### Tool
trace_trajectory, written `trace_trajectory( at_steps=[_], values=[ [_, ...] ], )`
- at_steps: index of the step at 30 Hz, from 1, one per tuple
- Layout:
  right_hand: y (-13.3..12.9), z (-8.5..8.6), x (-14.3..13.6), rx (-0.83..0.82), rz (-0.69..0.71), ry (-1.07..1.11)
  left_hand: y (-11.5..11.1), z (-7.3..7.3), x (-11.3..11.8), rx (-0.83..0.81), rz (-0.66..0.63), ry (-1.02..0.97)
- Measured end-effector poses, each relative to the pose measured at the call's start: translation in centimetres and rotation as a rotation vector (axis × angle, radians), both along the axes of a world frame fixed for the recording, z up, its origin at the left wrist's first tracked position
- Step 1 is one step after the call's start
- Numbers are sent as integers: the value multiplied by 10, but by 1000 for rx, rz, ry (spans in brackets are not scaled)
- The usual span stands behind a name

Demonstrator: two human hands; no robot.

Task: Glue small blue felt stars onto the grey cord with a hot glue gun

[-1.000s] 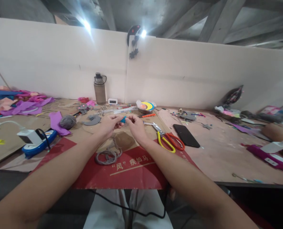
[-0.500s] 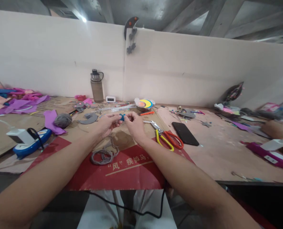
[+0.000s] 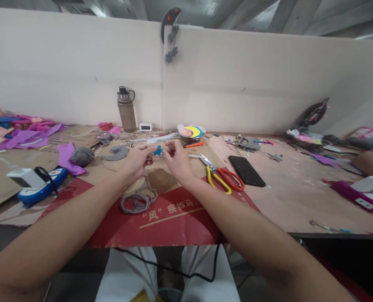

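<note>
Between the fingertips of my left hand point(image 3: 139, 160) is a small blue star-shaped piece point(image 3: 157, 150), likely felt. My right hand point(image 3: 178, 162) is closed in a pinch just right of the star; whatever its fingertips hold is too small to make out. Below my hands, a loose coil of grey yarn point(image 3: 135, 204) lies on the red printed sheet point(image 3: 180, 230), one strand leading up toward my left hand. Scissors point(image 3: 219, 174) with one yellow and one red handle lie right of my right hand, blades pointing away.
A black phone point(image 3: 246, 170) lies beyond the scissors. At left are a grey yarn ball point(image 3: 82, 156), purple felt point(image 3: 67, 158) and a blue power strip point(image 3: 43, 188). A bottle point(image 3: 127, 111) and a bowl point(image 3: 191, 136) stand near the partition. Another person's arm point(image 3: 370, 162) is at far right.
My fingers have shifted around the blue piece, so its star shape now shows. My right hand's fingertips have drawn slightly away from it. The view has tilted slightly.
</note>
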State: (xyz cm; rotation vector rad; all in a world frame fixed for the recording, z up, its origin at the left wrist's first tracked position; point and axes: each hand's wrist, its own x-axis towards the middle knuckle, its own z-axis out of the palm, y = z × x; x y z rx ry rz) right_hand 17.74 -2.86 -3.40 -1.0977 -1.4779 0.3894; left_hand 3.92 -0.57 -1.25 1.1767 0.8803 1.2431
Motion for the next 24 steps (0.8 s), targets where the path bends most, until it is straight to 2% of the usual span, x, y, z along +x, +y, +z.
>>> trace_trajectory(
  at_steps=[6,19,24],
  values=[
    [-6,6,3,87,-16,-145,-1,0,-1,37,22,24],
    [-8,7,4,70,-12,-198,0,0,-2,65,-44,-58],
    [-9,6,4,30,13,-215,2,0,-1,71,12,-58]
  ],
)
